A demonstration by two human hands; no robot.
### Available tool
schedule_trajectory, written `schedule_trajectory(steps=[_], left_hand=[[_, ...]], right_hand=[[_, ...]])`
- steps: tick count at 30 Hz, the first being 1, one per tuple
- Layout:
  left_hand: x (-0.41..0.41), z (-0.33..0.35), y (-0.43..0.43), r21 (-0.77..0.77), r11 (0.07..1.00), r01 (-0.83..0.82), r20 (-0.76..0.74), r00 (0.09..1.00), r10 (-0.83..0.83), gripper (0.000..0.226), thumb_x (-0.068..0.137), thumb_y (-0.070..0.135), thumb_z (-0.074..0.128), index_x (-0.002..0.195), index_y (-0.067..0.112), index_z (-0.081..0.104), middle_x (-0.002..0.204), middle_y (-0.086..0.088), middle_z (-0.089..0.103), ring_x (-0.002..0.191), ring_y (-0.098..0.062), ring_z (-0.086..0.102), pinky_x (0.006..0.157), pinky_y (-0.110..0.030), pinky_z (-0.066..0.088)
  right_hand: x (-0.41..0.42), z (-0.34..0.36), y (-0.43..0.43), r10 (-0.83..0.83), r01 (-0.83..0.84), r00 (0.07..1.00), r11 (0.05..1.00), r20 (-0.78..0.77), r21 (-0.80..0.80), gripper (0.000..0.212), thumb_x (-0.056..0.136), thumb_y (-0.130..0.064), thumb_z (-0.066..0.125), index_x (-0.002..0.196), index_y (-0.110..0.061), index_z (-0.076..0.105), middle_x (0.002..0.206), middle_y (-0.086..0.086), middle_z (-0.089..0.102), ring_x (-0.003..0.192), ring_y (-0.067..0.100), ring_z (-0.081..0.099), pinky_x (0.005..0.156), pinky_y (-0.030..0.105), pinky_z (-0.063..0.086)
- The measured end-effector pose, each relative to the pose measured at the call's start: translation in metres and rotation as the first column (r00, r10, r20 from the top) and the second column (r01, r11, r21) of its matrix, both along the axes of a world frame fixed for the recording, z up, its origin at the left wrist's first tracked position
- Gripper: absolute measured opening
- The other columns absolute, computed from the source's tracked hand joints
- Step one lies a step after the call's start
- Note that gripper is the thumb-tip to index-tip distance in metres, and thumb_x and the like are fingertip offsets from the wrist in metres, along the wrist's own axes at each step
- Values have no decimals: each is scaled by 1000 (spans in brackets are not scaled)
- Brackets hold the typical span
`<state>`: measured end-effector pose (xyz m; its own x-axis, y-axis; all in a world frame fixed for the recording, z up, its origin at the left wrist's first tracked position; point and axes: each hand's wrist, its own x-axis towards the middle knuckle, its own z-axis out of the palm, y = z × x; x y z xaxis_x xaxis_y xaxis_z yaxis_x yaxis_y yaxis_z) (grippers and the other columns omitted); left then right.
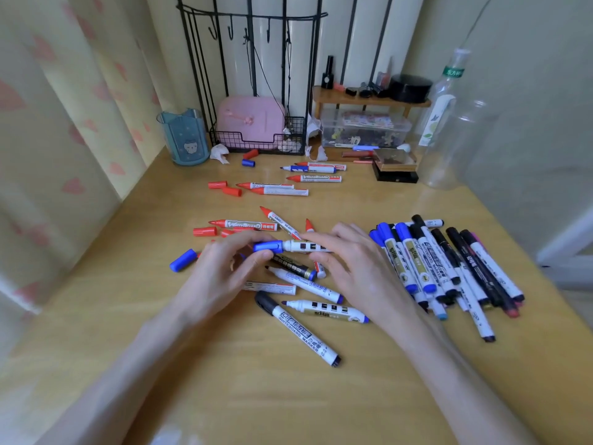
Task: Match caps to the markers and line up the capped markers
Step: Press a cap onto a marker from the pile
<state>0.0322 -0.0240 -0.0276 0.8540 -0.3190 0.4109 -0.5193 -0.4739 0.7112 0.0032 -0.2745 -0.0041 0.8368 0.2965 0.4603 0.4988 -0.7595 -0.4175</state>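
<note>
Both bare forearms are stretched forward and angled inward, so that the hands are brought close together. The left hand point(221, 271) is held palm down with thumb and fingertips pinched closed. The right hand point(356, 261) is curled likewise, knuckles up, fingers bent leftward.

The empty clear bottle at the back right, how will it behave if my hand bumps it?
The bottle looks empty, tall and thin-walled, so probably very light and apt to tip. On its side it would likely roll across the smooth desk.
</note>
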Motion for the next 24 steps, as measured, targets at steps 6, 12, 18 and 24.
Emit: schedule_trajectory(steps=[6, 12, 18, 24], left_hand=[[-1, -2, -5, 32, 999, 15, 25, 1000, -16, 24, 101, 38, 61, 116, 24, 74, 92, 16, 71, 75, -13, 60, 68, -17, 43], [-4, 4, -7, 65, 997, -36, 130, 991, 27, 21, 100, 30, 63, 112, 18, 76, 84, 19, 65, 73, 0, 54, 68, -10, 37], [-6, 6, -7, 44, 999, -8, 163, 987, 1, 20, 100, 28, 63, 111, 16, 75, 85, 24, 63, 77, -4, 60, 74, -21, 47], [-8, 9, -13, 10, 1000, -28, 168, 985, 26, 19, 100, 23, 62, 108, 12, 75, 87, 32, 61, 79, 3, 59, 74, -10, 41]], right_hand=[[-4, -3, 3, -6, 7, 999, 1000, 36, -10, 35, 98, -24, 68, 134, -28, 68, 93, -13, 51, 94, 6, 42, 72, 39, 52], [-6, -6, 9, -8, 8, 995, 1000, 95, 4, 34, 96, -17, 71, 130, -20, 71, 89, -9, 57, 86, 18, 48, 73, 34, 48], [-6, -10, 12, -31, 30, 988, 999, 153, 14, 37, 92, -5, 73, 128, -14, 72, 87, -6, 61, 81, 17, 48, 73, 20, 37], [-6, -11, 16, -56, 48, 981, 998, 188, 48, 38, 91, -1, 71, 127, -13, 72, 87, -4, 63, 79, 18, 50, 72, 24, 41]])
